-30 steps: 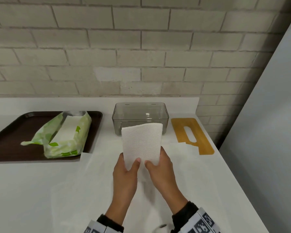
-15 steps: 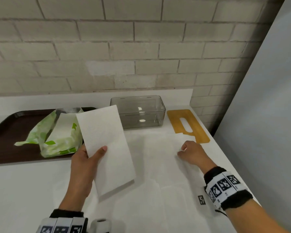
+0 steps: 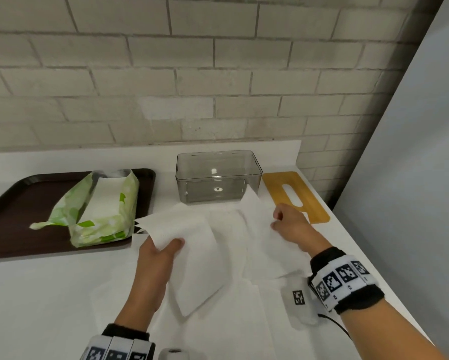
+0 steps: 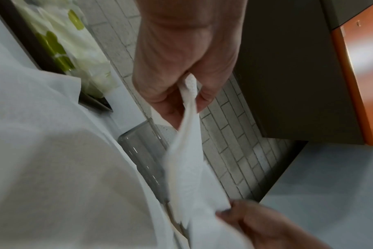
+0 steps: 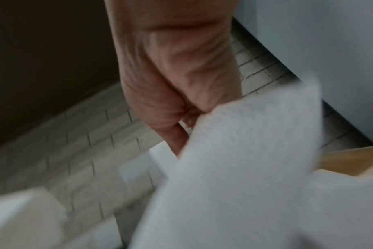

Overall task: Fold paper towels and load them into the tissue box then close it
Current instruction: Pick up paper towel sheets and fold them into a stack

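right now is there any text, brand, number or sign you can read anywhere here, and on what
No words, brands or numbers can be read in any view.
Wristbands: black-and-white square code markers, no letters.
White device on the counter by the right wrist: one square code marker, no letters.
Green-and-white paper towel pack on the tray: only a leaf-like pattern shows, no legible print.
Clear tissue box and wooden lid: no markings visible.

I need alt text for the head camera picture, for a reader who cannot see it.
Two hands over a white counter: the left hand holds a folded paper towel, the right hand pinches another sheet. Behind stand an empty clear tissue box, its wooden lid and a tray bearing a towel pack.
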{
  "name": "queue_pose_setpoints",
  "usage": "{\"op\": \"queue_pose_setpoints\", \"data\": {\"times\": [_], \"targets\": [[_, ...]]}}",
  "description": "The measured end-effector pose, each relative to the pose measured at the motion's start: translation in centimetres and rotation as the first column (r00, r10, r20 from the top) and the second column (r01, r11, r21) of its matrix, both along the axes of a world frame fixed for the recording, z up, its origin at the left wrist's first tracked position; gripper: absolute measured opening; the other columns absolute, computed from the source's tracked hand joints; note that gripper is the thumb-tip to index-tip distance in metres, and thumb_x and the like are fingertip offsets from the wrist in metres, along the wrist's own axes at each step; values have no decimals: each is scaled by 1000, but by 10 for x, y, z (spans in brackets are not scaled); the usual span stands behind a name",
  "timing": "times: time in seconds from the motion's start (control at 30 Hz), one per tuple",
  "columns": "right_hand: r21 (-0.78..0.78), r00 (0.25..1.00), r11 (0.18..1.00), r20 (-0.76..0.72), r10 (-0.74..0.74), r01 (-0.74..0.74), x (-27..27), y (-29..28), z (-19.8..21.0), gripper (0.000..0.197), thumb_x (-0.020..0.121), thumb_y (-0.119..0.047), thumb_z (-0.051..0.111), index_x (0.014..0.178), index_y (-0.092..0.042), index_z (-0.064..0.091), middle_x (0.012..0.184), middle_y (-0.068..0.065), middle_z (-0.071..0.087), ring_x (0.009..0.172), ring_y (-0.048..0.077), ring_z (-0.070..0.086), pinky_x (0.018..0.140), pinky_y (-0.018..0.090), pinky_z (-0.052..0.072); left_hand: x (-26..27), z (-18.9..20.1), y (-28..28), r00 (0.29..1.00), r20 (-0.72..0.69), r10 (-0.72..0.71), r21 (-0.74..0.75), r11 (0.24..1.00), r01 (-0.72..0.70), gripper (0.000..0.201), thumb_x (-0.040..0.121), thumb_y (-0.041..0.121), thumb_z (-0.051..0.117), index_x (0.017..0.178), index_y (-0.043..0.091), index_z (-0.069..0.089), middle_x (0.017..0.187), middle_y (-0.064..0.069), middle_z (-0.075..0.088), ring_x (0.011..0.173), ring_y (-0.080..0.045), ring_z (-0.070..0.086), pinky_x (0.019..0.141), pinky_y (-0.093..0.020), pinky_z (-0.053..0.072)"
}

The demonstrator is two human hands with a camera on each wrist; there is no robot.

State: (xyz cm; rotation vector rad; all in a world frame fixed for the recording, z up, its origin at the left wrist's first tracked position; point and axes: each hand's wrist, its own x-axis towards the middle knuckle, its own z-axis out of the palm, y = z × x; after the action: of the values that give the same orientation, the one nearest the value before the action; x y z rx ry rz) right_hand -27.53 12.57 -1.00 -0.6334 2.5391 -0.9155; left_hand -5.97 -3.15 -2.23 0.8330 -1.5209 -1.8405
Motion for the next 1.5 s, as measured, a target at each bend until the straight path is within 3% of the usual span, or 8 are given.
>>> {"op": "queue_pose_setpoints", "data": {"times": [0.13,0.23,0.5,0.6,0.73,0.83,1.1,1.5], "targets": [[-613,979,788,187,77,55,20,-7,54,25,92,1,51,105,-20,52,109,2,64,99,21,62,82,34,52,-8,2,2,998,-18,-68,62,996,69,36,88,-4,57,118,16,58,109,-6,69,100,-24,65,81,-36,52],[-783,972,619,190,139,65,44,-14,72,19,97,-12,48,110,-21,59,106,0,68,90,11,66,73,26,53,-13,6,7,993,-50,-111,101,988,115,42,86,-8,55,115,23,56,110,-6,69,101,-25,66,86,-42,52],[-285,984,957,-180,10,-62,98,-38,10,33,98,-37,39,73,-18,49,66,-7,53,67,15,51,61,29,40,-23,16,20,987,-130,-90,309,943,126,26,98,33,45,116,26,62,103,-2,74,96,-23,69,78,-38,54],[-208,969,976,-245,8,-60,103,-39,4,34,97,-44,37,90,-16,55,84,-2,63,80,18,59,73,33,49,-24,13,23,984,-153,-87,356,924,137,39,96,48,39,112,22,63,102,-5,74,95,-23,69,78,-38,54],[-406,991,914,116,70,-17,96,-38,12,30,91,-41,54,114,-27,41,107,-11,58,95,9,58,81,22,49,-23,14,23,988,-103,-113,204,970,133,22,95,18,53,115,20,61,108,-6,72,99,-26,68,88,-44,54],[-617,845,776,479,238,131,90,-34,23,26,92,-23,58,117,-22,54,111,-3,68,99,17,66,90,35,52,-23,13,22,993,-58,-100,-86,992,94,22,92,12,59,108,26,65,100,4,74,91,-13,70,77,-29,56],[-809,995,586,25,98,-38,105,-32,21,46,87,-9,62,108,-45,43,99,-35,55,97,-15,56,74,7,48,-30,23,43,970,-241,-41,-334,942,-43,35,87,13,65,110,37,52,102,25,67,98,0,64,73,-13,52],[-568,952,815,171,254,-115,90,-16,-3,45,79,-6,71,108,-35,50,106,-16,64,93,-3,62,76,12,52,-35,16,34,949,-315,22,-34,999,-34,32,73,19,67,104,24,62,99,7,73,93,-12,69,75,-27,57]]}}
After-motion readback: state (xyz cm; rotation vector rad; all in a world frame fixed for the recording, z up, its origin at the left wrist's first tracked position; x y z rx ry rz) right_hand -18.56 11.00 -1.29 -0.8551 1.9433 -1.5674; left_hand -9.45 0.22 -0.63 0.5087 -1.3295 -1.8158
